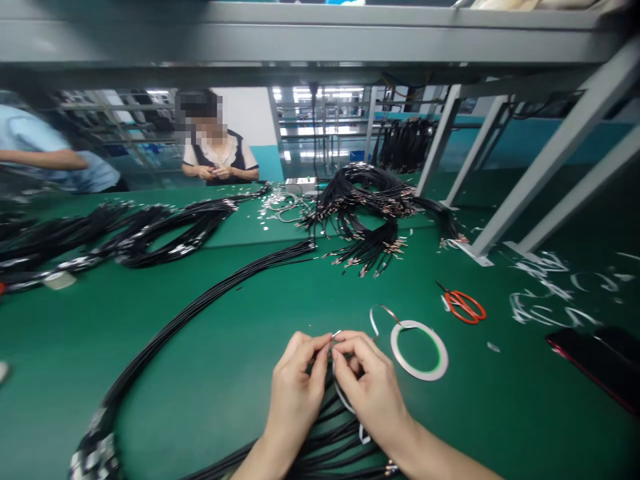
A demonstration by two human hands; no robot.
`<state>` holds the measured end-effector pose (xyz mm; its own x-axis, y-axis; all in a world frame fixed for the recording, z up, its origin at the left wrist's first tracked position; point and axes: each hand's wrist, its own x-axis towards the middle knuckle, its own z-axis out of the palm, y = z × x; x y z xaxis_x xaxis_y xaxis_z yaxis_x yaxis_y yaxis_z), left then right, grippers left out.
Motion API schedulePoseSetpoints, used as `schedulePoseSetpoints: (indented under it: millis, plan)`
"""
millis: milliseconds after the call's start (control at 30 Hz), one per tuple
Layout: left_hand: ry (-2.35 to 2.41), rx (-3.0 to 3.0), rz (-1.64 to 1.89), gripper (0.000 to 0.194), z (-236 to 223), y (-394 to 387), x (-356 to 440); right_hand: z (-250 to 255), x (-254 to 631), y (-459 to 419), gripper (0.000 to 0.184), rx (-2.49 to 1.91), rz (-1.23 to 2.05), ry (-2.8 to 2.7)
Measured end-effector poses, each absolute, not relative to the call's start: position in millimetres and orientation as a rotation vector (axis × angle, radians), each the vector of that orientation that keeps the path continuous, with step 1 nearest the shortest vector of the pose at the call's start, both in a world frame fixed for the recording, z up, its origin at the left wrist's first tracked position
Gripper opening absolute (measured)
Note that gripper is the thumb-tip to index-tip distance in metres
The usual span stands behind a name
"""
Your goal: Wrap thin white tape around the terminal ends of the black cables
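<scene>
Clock centred on the paired fingertips. At 10 o'clock, a coiled cable bundle (131, 252) is laid on the green bench (250, 333). From roughly 8 round to 11 o'clock, a long cable run (220, 288) is curved across the surface. A co-worker (220, 163) is seen at 11, beyond the bench.

At centre, the left hand (299, 380) is closed in a thumb-and-finger pinch, and a small pale strip (336, 333) is gripped between its tips and those of the right hand (369, 377), which is pinched likewise. Whether a cable end is also held cannot be told; the fingers hide it. Black cables (325, 443) are fanned at 6 o'clock, beneath both hands. A large cable pile (345, 200) is noted toward 12.

At 3 o'clock, a tape roll (423, 375) lies flat beside the right hand; orange scissors (450, 298) are placed between 2 and 3.

Step in hand, as judged: fine fingertip working of the strip. For the next move, a steady two-sided pinch and close alignment are called for.
</scene>
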<state>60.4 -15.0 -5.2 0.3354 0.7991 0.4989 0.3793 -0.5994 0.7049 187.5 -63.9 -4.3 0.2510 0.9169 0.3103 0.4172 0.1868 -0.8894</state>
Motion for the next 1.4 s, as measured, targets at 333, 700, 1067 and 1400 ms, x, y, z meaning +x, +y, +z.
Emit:
schedulePoseSetpoints:
  millis: [333,700,1067,1400]
  plan:
    - [0.986,2.080,1.092,0.021,-17.3,4.6,51.9,-10.0,188.1,-48.2,0.009,-1.480,0.650,-1.337]
    - [1.104,1.546,0.890,0.040,9.5,20.9,54.7,-12.9,185.7,-33.4,0.008,-1.529,0.594,-1.244]
    - [1.419,1.607,0.992,0.049,32.3,-10.4,67.5,-15.7,190.3,-28.8,0.007,-1.381,0.602,-1.259]
    - [1.298,1.633,1.019,0.047,37.5,-21.4,60.4,-12.0,197.5,-33.6,0.006,-1.236,0.673,-1.300]
